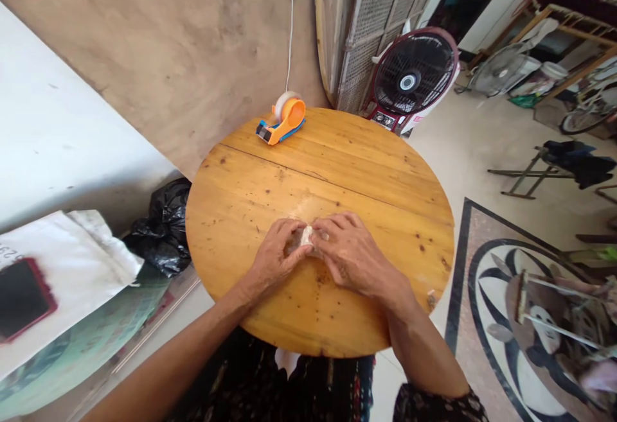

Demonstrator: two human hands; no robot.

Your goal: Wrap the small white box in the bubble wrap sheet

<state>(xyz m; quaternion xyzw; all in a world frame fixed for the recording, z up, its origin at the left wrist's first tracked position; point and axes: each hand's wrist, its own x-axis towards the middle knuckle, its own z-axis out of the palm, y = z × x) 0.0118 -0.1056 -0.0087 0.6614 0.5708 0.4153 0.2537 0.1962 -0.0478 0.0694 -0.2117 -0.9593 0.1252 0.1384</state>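
Note:
A small whitish piece (306, 236), too small to tell its kind, is between my two hands above the middle of the round wooden table (250, 184). My left hand (279, 248) pinches it from the left with thumb and curled fingers. From the right, my right hand (349, 248) closes on the same piece, its fingertips meeting those of the left hand. Parts of the piece are hidden by the fingers. At the table's far edge stands an orange and blue tape dispenser (289, 120) with a roll of tape on it, away from both hands.
Behind the table on the right stands a dark red fan (414, 72). A black plastic bag (166, 223) lies left of the table, near a white sheet (62, 248) with a dark red-edged phone (24, 300). A wooden board (202, 36) leans behind.

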